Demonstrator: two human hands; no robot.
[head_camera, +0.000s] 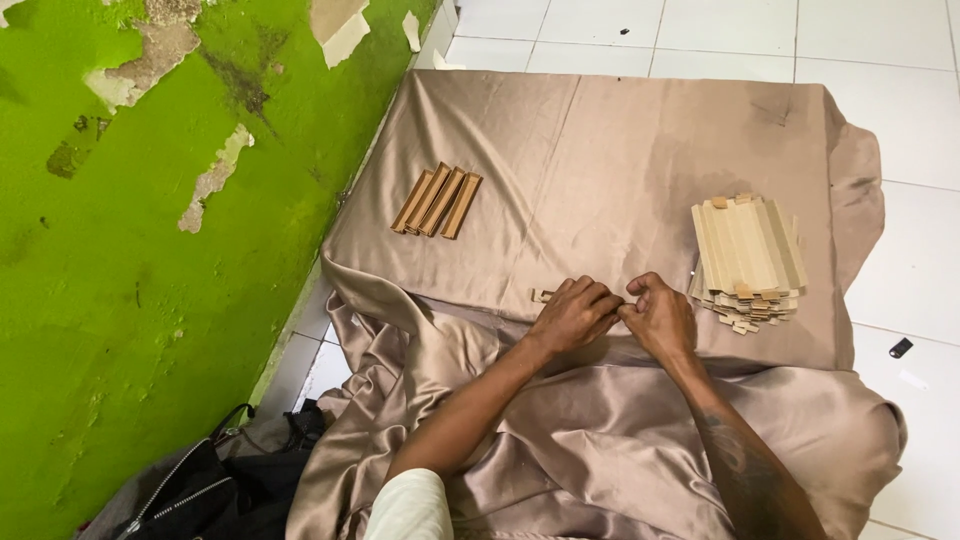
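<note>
- Far left: green wall (150, 300) with peeling paint; black bag (200, 490) with a zip at its foot.
- Upper left of the tan satin cloth (620, 150), spread over the white tiled floor (880, 40): four folded brown cardboard strips (437, 201), side by side and touching, long axes slanting from lower left to upper right.
- Centre, near the cloth's front fold: a small cardboard strip (542, 295), mostly hidden, only its left end peeking out past the knuckles; long axis apparently left to right across the view.
- Left hand (572, 315): fingers curled narrow, pinching that strip.
- Right hand (655, 315): fingers bunched tight against the left hand's, seemingly on the same strip; exact hold hidden.
- Likely light, thin, stiff along its length yet easily creased; best pinched at the edges near both ends.
- Right: stack of flat pale cardboard strips (748, 262), long axes running away from the viewer, just beside the right hand.
</note>
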